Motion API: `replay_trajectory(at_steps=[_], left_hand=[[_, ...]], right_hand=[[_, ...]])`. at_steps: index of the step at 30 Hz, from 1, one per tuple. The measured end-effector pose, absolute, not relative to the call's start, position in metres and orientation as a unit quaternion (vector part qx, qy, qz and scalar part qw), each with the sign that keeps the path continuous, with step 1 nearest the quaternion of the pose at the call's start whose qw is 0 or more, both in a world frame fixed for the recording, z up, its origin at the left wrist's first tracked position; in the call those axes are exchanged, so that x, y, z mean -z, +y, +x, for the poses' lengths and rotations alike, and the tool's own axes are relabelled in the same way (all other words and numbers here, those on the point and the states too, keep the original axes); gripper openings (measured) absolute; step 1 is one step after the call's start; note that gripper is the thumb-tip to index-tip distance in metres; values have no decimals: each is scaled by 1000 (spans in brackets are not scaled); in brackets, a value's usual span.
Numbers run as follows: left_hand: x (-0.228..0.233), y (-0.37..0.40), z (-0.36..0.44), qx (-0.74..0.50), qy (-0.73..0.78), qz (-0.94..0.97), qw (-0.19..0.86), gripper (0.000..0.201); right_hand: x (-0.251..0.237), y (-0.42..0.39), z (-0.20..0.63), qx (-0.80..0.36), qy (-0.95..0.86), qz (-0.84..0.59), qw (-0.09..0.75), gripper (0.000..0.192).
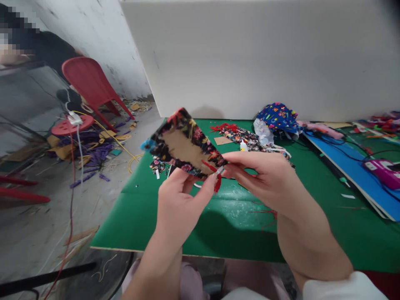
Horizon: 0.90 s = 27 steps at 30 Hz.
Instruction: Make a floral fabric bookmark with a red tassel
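Observation:
My left hand (pixel 181 200) grips a stiff cardboard piece (pixel 183 148) edged with black floral fabric, tilted above the table. Its brown cardboard back faces me, and a bit of blue shows at its left corner. At the piece's lower right corner, my right hand (pixel 262 173) is closed in a pinch beside a small white strip (pixel 220 170). A red tassel (pixel 218 184) hangs at that same corner, close to my left thumb. Whether the right fingers grip the strip, the fabric edge or both is hard to tell.
On the green table (pixel 150 225) lie floral fabric pieces (pixel 240 135), a small glue bottle (pixel 243 146), a blue patterned cloth (pixel 278 118) and a blue board (pixel 350 175) with cables. A magenta device (pixel 383 173) sits far right. At left stand a red chair (pixel 89 83) and a person.

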<state>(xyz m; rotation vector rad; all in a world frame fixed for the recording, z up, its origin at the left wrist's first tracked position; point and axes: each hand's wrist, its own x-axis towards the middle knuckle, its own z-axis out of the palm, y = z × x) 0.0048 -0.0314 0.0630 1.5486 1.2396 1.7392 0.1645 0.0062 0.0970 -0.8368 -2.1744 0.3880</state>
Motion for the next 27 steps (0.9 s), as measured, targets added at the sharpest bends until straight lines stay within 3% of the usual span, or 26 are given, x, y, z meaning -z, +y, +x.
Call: replay_trajectory(at_steps=[12,17,27], left_hand=[[-56,-32,10,-666,456,549,217,13],[-59,-36,13,-655,477,546,214,9],[-58,-35,12,-656,457,473,369,9]], right_hand=[[-95,1,154,-34,-869,-284,404,12],[-97,-3,153,-49,-872,-298,385,11],[-101,-4,158,-144,-876,-296,352,16]])
